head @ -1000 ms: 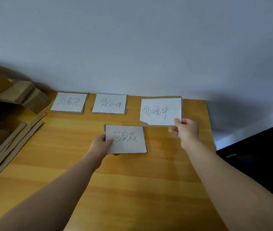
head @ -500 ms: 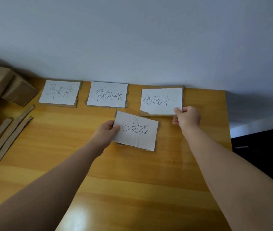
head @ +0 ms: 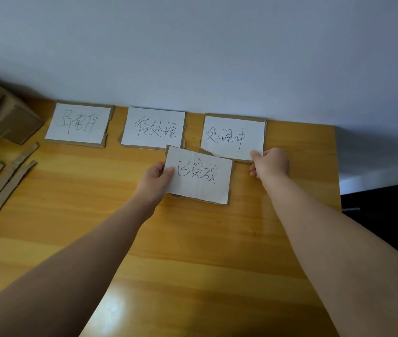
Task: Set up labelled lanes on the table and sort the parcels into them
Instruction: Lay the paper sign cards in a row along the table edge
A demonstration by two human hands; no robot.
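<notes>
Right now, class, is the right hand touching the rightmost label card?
Touching. Head view: the right hand pinches the rightmost label card by its near corner.

I get soft, rather dim light. A pale glare patch sits on the bench [head: 71,203] near its front-left edge; the wall [head: 375,147] past its right end falls into shadow. The bench's far edge bows; the label cards [head: 153,127] read sharp.

Single head-worn wide-angle view, close over the table [head: 205,239], angled forward and down toward the back wall [head: 193,57]
</notes>
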